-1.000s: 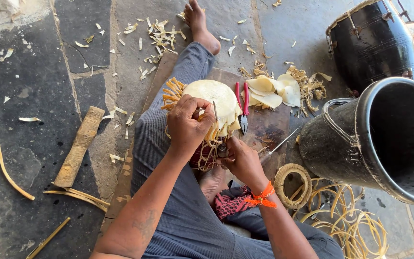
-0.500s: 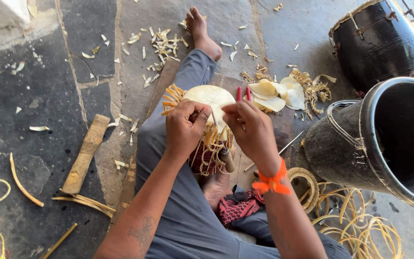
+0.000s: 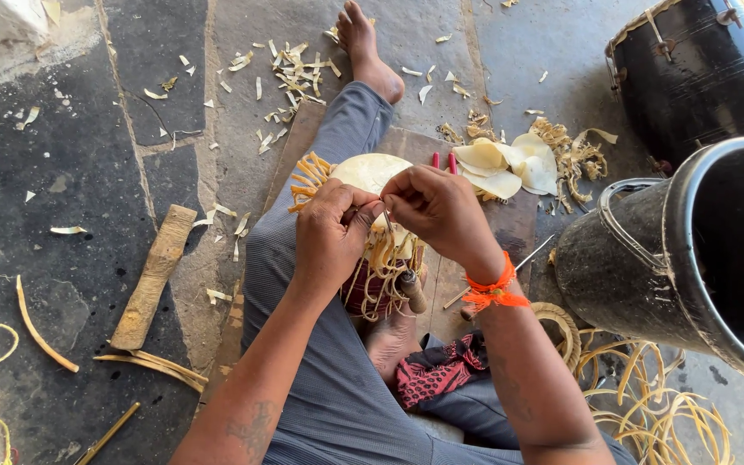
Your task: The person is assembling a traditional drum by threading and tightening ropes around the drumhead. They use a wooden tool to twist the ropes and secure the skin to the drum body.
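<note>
Your left hand (image 3: 331,239) is curled over the near rim of the small drum (image 3: 378,226), fingers pressed together and pinching a thin strap against the pale drumhead. Your right hand (image 3: 437,209) meets it from the other side, thumb and forefinger nipped shut on the same strap, so both hands touch above the drum's top edge. The drum sits between your legs, propped on your foot, with yellowish lacing strips (image 3: 310,178) fanning out past its far-left rim. A wooden-handled tool (image 3: 412,289) hangs against the drum's side just under your right wrist, which wears an orange thread band (image 3: 494,290).

To your right the room is tight: a large dark metal vessel (image 3: 682,258) stands near your forearm, and a black barrel drum (image 3: 699,69) sits beyond it. Pale hide scraps (image 3: 505,165) lie just past the drum on the wooden board (image 3: 518,226). Coils of cane (image 3: 647,405) crowd the floor by your right elbow. To your left the stone floor is more open, with only a wooden stick (image 3: 155,274) and scattered shavings (image 3: 282,65).
</note>
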